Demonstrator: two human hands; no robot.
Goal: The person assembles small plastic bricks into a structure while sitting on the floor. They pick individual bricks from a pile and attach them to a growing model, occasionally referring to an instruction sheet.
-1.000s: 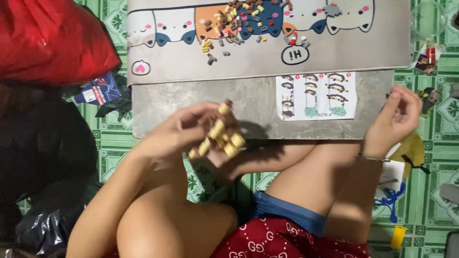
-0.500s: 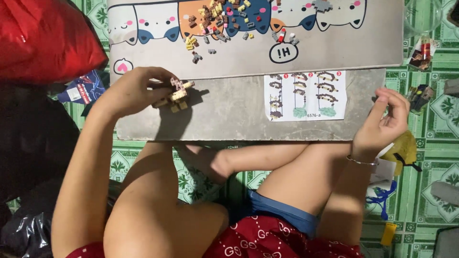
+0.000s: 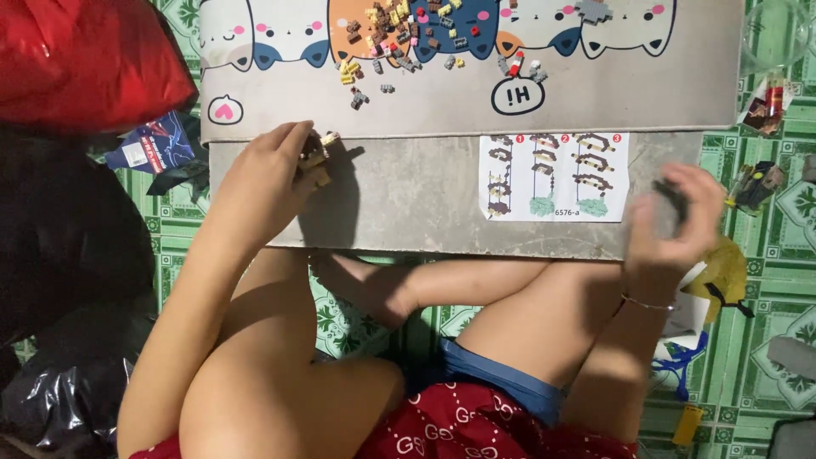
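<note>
My left hand (image 3: 268, 183) grips a small brown and tan brick model (image 3: 318, 153) and rests it on the grey board (image 3: 408, 204) near its upper left corner. My right hand (image 3: 671, 225) hovers at the board's right edge, blurred, fingers curled around a small dark piece (image 3: 671, 197). An instruction sheet (image 3: 552, 177) with three pictured building steps lies on the board between the hands. A pile of several tiny loose bricks (image 3: 408, 34) lies on the cat-patterned mat (image 3: 595, 85) beyond the board.
A red bag (image 3: 85, 59) and dark bags (image 3: 59, 255) lie at the left on the green patterned floor (image 3: 765, 323). A clear cup (image 3: 778, 34), small toy figures (image 3: 752, 183) and a yellow object (image 3: 722, 272) sit at the right. My crossed legs lie under the board.
My left hand has carried the brick model from in front of my lap up to the board's left part and set it down there. My right hand shifted slightly inward and curled.
</note>
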